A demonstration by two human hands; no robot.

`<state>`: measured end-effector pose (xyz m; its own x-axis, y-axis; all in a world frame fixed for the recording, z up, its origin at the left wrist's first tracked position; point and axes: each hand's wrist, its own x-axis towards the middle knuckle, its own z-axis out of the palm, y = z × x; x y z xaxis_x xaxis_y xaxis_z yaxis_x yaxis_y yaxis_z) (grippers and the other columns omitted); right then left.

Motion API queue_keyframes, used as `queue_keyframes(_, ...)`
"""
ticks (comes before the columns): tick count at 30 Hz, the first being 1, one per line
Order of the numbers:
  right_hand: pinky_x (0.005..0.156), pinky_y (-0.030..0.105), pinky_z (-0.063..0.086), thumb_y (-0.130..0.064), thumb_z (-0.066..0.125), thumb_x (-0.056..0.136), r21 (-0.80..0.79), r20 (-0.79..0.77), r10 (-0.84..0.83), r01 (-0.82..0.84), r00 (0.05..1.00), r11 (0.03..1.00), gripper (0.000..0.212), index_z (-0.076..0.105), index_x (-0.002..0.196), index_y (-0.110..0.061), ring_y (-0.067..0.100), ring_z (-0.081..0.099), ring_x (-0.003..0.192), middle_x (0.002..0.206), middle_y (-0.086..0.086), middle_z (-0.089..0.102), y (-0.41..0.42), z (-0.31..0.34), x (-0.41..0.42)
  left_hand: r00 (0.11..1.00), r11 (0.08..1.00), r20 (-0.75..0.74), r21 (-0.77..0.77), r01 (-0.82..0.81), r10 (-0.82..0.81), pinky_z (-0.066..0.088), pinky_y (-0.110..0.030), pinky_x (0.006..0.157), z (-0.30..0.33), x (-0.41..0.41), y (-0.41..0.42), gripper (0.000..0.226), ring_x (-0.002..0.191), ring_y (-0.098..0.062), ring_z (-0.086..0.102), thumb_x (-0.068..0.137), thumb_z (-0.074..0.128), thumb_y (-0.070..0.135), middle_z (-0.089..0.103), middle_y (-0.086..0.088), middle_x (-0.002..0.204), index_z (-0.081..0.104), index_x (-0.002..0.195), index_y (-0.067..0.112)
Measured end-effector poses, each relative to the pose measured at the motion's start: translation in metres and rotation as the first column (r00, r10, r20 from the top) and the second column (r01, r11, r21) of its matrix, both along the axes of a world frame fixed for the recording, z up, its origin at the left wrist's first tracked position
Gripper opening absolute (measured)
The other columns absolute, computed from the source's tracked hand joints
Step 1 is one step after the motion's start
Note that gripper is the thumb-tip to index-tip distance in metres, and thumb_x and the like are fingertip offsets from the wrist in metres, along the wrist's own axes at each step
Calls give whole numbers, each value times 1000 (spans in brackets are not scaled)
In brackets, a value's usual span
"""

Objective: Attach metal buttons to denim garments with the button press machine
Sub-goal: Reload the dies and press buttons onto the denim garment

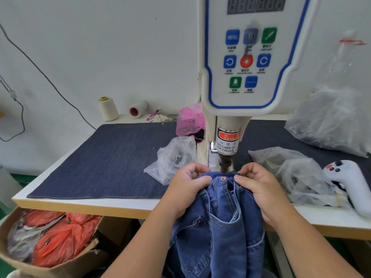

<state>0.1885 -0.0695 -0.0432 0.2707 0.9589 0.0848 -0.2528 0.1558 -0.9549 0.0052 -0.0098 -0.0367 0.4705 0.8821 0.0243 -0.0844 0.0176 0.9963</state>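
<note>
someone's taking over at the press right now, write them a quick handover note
Left hand and right hand each pinch the jeans waistband, holding it stretched under the press head.
A red light dot marks a spot on the waistband just in front of the punch.
No button shows at that spot, so pressing looks still to do.
Keep fingers away from the punch.

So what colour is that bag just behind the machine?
Pink, translucent bag; the head view shows it beside the machine.
</note>
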Motion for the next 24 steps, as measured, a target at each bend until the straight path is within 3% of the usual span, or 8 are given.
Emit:
queue_keyframes(12, 59, 24, 53, 5, 63, 86, -6, 46, 32, -32, 998, 999, 31, 61, 71, -21, 16, 62, 65, 70, 7, 65, -1, -3, 3, 1000, 1000, -8, -26, -4, 3, 54, -23, 69, 5, 0, -2, 13, 77, -15, 69, 76, 71, 16, 74, -7, 86, 72, 81, 27)
queue_keyframes(17, 59, 23, 52, 3, 65, 87, 35, 88, 39, -42, 995, 998, 31, 61, 72, -24, 13, 62, 64, 70, 5, 65, 0, -7, 5, 1000, 1000, -10, -16, -14, 14, 54, -28, 73, 4, 1, 0, 13, 78, -17, 66, 73, 72, 16, 73, -7, 83, 73, 80, 27)
queue_keyframes(21, 60, 20, 51, -13, 70, 77, 55, 114, 16, -23, 993, 998, 16, 60, 73, -25, 10, 61, 66, 71, 1, 65, -2, -7, 2, 999, 1000, -27, 6, -31, 31, 53, -32, 76, 5, 1, -2, 12, 79, -19, 64, 72, 72, 19, 71, -9, 84, 72, 82, 26)
queue_keyframes(24, 62, 20, 51, -15, 70, 77, 65, 159, 8, -19, 987, 998, 15, 60, 75, -25, 8, 60, 67, 71, -2, 65, -4, -7, 1, 997, 997, -41, 42, -63, 64, 52, -38, 80, 5, -1, -6, 12, 81, -22, 63, 72, 72, 21, 69, -12, 86, 72, 84, 24)
